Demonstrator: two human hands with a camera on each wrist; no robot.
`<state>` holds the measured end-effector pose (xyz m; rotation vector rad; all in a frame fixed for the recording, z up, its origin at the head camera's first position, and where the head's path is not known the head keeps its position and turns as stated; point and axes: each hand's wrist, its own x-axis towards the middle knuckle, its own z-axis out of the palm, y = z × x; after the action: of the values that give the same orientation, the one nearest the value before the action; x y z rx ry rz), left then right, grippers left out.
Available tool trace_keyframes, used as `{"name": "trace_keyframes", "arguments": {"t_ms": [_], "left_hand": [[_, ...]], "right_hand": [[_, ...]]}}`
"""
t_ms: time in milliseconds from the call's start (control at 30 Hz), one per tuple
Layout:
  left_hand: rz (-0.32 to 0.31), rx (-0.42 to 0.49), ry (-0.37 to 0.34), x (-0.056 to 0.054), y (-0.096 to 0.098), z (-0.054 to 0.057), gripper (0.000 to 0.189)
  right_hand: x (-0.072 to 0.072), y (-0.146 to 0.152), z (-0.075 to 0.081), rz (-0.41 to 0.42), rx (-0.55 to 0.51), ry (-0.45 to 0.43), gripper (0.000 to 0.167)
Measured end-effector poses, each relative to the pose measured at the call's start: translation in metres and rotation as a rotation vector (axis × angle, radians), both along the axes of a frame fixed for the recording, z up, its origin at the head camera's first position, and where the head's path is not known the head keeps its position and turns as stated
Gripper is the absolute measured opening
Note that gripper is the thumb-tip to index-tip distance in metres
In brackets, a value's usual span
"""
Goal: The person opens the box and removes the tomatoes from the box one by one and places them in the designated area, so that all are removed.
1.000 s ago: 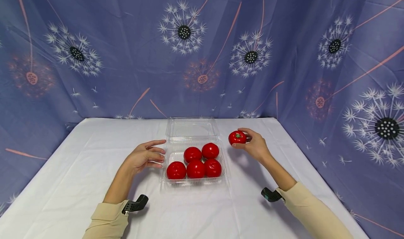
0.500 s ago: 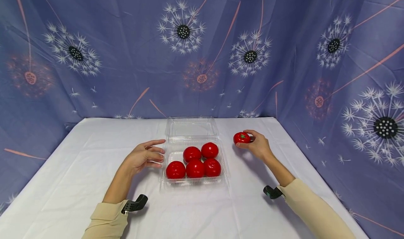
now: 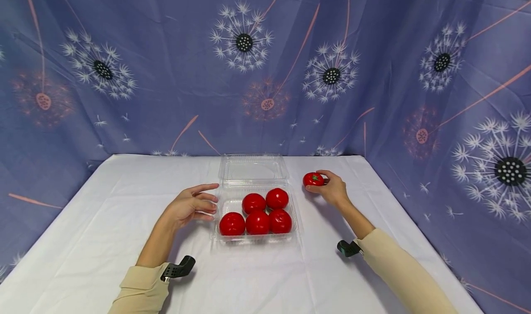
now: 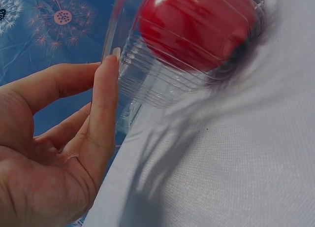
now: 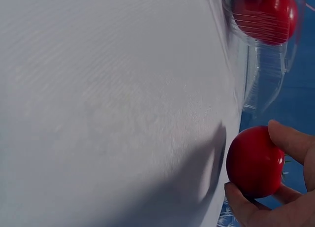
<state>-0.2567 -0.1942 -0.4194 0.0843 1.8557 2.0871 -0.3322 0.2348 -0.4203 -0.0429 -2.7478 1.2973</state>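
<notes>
We see the right hand (image 3: 335, 189) pinching 1 red tomato (image 3: 313, 179) between thumb and fingers; the right wrist view cuts that hand off at its edge. The left hand (image 3: 187, 207) has its fingers loosely spread beside the clear container (image 3: 229, 205); whether the fingertips touch its wall, we cannot tell. Between the 2 hands, the container holds 5 more tomatoes (image 3: 257, 222), their undersides hidden. Its clear lid (image 3: 254, 170), hard to make out, lies open beyond the hands.

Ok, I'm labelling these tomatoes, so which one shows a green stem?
The tomato in the right hand, outside the clear box; the five tomatoes inside show no green.
</notes>
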Motion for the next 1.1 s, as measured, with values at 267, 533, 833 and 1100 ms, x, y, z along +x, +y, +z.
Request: {"name": "trace_keyframes", "arguments": {"t_ms": [267,533,833,1100], "left_hand": [[-0.004,-0.006,0.003,-0.001,0.001,0.000,0.079],[-0.002,-0.003,0.004,-0.001,0.001,-0.001,0.078],[0.001,0.002,-0.005,0.000,0.002,-0.001,0.078],[0.004,0.005,-0.002,0.000,0.001,0.000,0.078]], "right_hand": [[-0.008,-0.007,-0.005,-0.022,-0.007,-0.004,0.069],[-0.011,-0.008,-0.006,-0.014,0.020,-0.042,0.070],[-0.015,-0.007,-0.006,0.000,0.053,-0.087,0.072],[-0.018,-0.009,-0.003,0.005,0.047,-0.120,0.072]]}}
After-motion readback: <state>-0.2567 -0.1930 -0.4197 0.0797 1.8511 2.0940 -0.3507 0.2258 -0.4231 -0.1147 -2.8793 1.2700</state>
